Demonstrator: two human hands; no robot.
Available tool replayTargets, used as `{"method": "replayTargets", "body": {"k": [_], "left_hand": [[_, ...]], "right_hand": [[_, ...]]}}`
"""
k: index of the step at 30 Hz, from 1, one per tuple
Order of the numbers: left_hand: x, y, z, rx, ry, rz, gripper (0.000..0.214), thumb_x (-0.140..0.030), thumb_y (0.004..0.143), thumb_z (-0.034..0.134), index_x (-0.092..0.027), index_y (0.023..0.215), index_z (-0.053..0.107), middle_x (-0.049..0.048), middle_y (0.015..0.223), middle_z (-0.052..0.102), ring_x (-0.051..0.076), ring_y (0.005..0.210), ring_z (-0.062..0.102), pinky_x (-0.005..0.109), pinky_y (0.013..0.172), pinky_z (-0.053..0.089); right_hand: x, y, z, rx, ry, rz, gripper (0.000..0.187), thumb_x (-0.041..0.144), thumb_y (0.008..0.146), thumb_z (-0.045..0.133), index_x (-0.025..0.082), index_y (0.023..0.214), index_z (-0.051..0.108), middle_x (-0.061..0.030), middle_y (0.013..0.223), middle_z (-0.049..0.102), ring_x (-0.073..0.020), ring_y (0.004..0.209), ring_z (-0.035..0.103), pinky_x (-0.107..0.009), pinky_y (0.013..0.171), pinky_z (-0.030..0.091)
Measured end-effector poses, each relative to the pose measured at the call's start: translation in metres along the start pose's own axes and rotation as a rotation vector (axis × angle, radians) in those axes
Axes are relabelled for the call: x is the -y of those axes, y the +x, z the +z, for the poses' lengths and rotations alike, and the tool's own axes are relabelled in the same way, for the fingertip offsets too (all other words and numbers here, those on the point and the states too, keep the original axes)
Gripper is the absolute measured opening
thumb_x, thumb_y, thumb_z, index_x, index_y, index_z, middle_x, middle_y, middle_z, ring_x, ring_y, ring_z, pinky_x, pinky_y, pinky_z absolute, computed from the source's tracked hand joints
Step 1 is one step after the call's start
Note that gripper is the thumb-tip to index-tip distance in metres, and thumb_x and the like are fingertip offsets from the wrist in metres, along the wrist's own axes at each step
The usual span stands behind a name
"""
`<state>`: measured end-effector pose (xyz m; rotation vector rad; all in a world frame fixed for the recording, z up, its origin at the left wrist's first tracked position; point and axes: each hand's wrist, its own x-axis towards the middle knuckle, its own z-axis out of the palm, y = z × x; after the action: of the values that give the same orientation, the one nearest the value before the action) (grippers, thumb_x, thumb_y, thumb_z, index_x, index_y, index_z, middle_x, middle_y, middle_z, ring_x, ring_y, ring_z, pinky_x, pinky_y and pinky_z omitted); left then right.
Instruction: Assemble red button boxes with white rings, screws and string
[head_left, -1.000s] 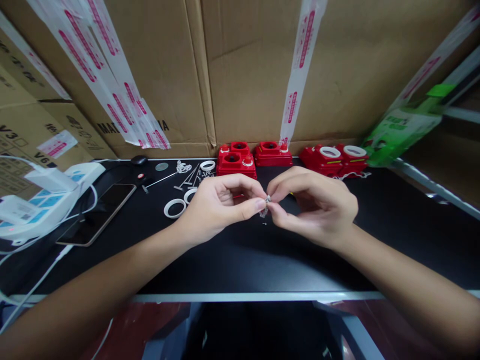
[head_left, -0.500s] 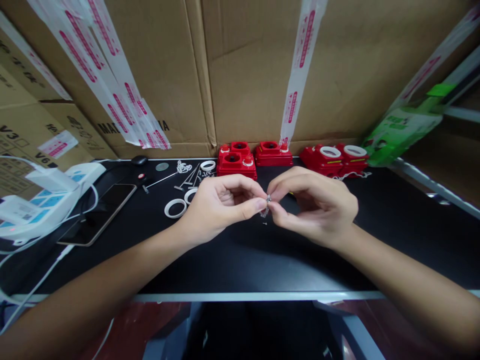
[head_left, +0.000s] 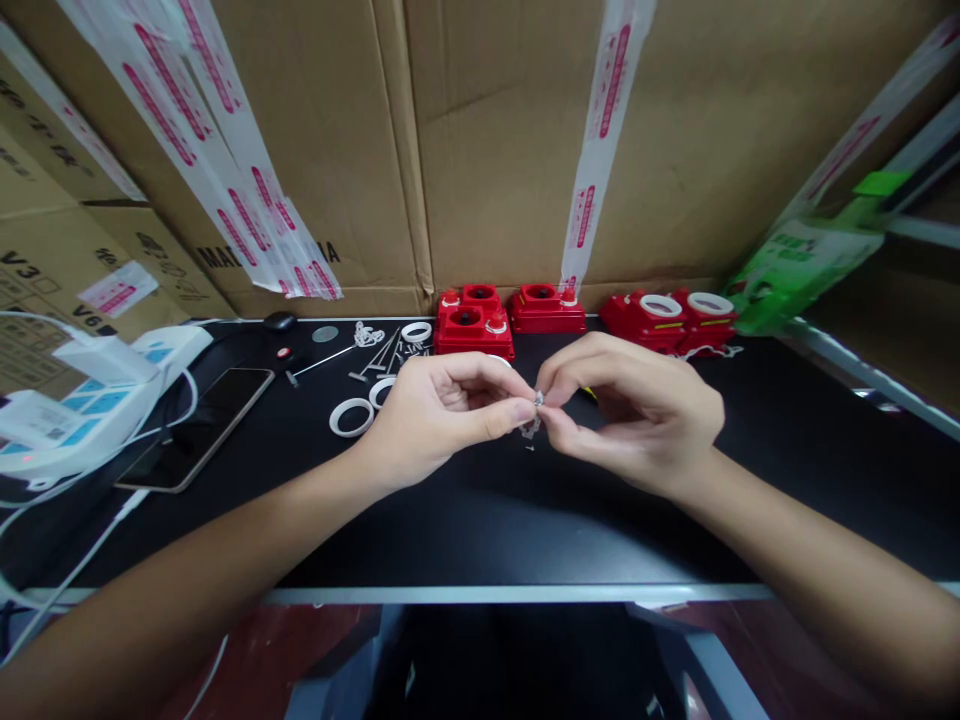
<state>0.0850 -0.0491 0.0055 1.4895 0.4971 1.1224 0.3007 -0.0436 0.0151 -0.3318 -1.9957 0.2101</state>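
Note:
My left hand (head_left: 442,415) and my right hand (head_left: 637,410) meet over the middle of the black table. Thumb and forefinger of each pinch a small silvery metal piece (head_left: 538,398) between them; its exact kind is too small to make out. A pale chain (head_left: 531,430) shows just beneath the fingertips. On the tabletop below lies a tiny screw (head_left: 529,448). Left of my left hand are white rings (head_left: 351,417), one partly covered by the hand. Behind my hands stand red housings (head_left: 472,325) with round dark openings.
More red housings (head_left: 645,320) topped with white rings stand back right, near a green bag (head_left: 810,265). T-shaped metal rods (head_left: 379,355) and loose screws lie back left. A phone (head_left: 199,430) and a white power strip (head_left: 90,400) with cables occupy the left. Cardboard (head_left: 495,150) walls the rear.
Both hands stay at nearly the same spot, still pinching the small metal piece. The right hand has shifted very slightly to the right. Everything on the table is unchanged.

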Motion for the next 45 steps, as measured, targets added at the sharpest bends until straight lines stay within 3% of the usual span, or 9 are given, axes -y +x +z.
{"method": "replayTargets", "body": {"k": [9,16,23,30,38,45], "left_hand": [[-0.003,-0.001,-0.001,0.015,0.067,0.012,0.009,-0.019,0.089,0.086,-0.015,0.094,0.078,0.0045,0.087,0.076,0.013,0.08,0.073,0.023,0.074,0.061],[0.004,-0.005,0.0,-0.012,0.231,0.163,0.011,-0.008,0.09,0.075,-0.016,0.097,0.072,0.0035,0.093,0.071,0.015,0.089,0.07,0.026,0.083,0.059],[0.008,-0.011,0.006,-0.086,0.299,0.165,0.016,-0.004,0.088,0.07,-0.018,0.096,0.067,0.0018,0.092,0.067,0.014,0.084,0.065,0.027,0.079,0.054],[0.01,-0.009,0.006,-0.063,0.352,0.232,0.025,0.004,0.079,0.062,-0.019,0.088,0.06,-0.0022,0.086,0.059,0.011,0.079,0.057,0.024,0.073,0.048],[0.009,-0.009,0.009,-0.132,0.446,0.301,0.022,0.003,0.077,0.065,-0.018,0.084,0.062,-0.0011,0.088,0.064,0.011,0.08,0.061,0.023,0.074,0.051],[0.013,-0.01,0.005,-0.154,0.499,0.268,0.017,-0.003,0.081,0.067,-0.018,0.086,0.063,0.0015,0.088,0.066,0.015,0.082,0.065,0.029,0.079,0.053]], "right_hand": [[0.005,0.0,0.002,-0.021,-0.066,-0.011,0.019,0.005,0.087,0.077,0.022,0.091,0.07,-0.0049,0.085,0.073,-0.0156,0.07,0.069,-0.029,0.064,0.06],[0.008,-0.002,0.007,-0.032,-0.105,-0.006,0.02,0.003,0.088,0.075,0.021,0.094,0.07,-0.0059,0.087,0.074,-0.0161,0.073,0.071,-0.029,0.066,0.061],[0.009,-0.004,0.01,-0.039,-0.11,0.011,0.02,0.003,0.088,0.076,0.021,0.095,0.07,-0.0058,0.089,0.074,-0.0151,0.074,0.072,-0.028,0.068,0.062],[0.009,-0.006,0.012,0.018,-0.103,0.004,0.02,0.005,0.091,0.077,0.022,0.1,0.07,-0.0055,0.091,0.076,-0.0162,0.08,0.075,-0.029,0.075,0.065],[0.007,-0.006,0.014,-0.013,-0.074,0.0,0.019,0.005,0.089,0.078,0.02,0.098,0.07,-0.0056,0.088,0.075,-0.0162,0.079,0.073,-0.03,0.075,0.063],[0.002,-0.008,0.017,-0.018,-0.042,0.046,0.013,0.009,0.092,0.075,0.02,0.095,0.069,-0.0051,0.087,0.073,-0.0163,0.076,0.07,-0.031,0.072,0.061]]}}
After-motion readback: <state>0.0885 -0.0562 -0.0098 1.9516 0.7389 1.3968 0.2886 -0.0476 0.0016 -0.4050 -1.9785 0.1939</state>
